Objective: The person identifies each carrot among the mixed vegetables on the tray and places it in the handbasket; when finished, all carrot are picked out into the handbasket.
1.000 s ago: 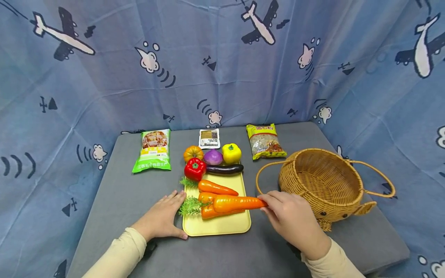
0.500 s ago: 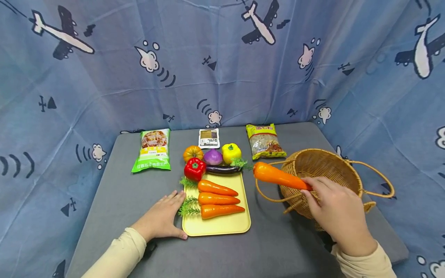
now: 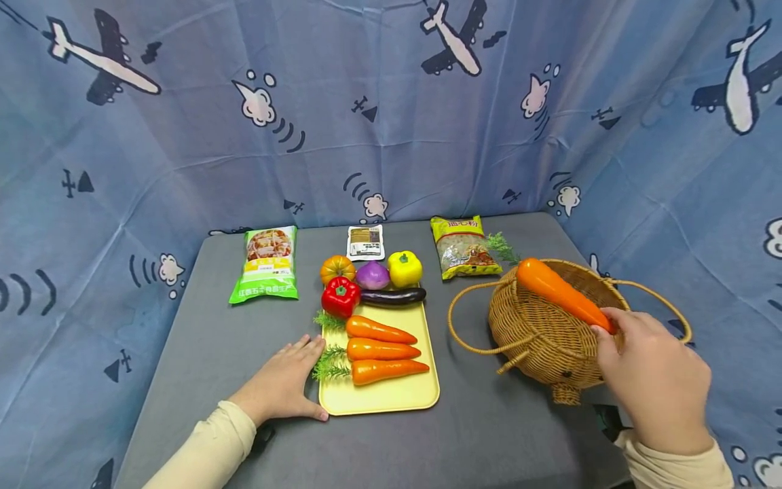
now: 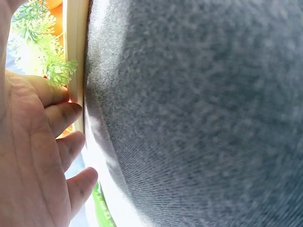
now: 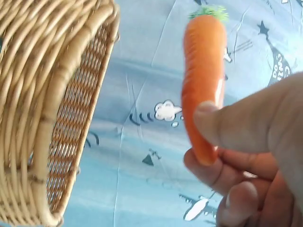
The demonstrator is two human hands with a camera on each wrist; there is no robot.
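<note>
A large orange carrot (image 3: 562, 293) with a feathery green top is pinched near its narrow tip by my right hand (image 3: 656, 373). In the head view it overlaps the opening of a wicker basket (image 3: 525, 333); the right wrist view shows the carrot (image 5: 203, 80) above the rim, between thumb and fingers. My left hand (image 3: 284, 380) rests with spread, straight fingers against the left edge of a yellow tray (image 3: 391, 401). On this tray lie three more carrots (image 3: 383, 349), a red bell pepper (image 3: 341, 297) and a dark eggplant (image 3: 393, 297).
At the tray's far end sit an orange pumpkin (image 3: 337, 269), a purple onion-like vegetable (image 3: 373, 275) and a yellow pepper (image 3: 405, 269). Behind stand a green food bag (image 3: 266, 265), a small white packet (image 3: 365, 243) and a yellow bag (image 3: 466, 248). The basket's handles (image 3: 455, 319) stick out sideways.
My right hand has lifted the top carrot off the tray and carried it right, over the basket, its leafy end swinging away from me. The left hand stays at the tray's edge.
</note>
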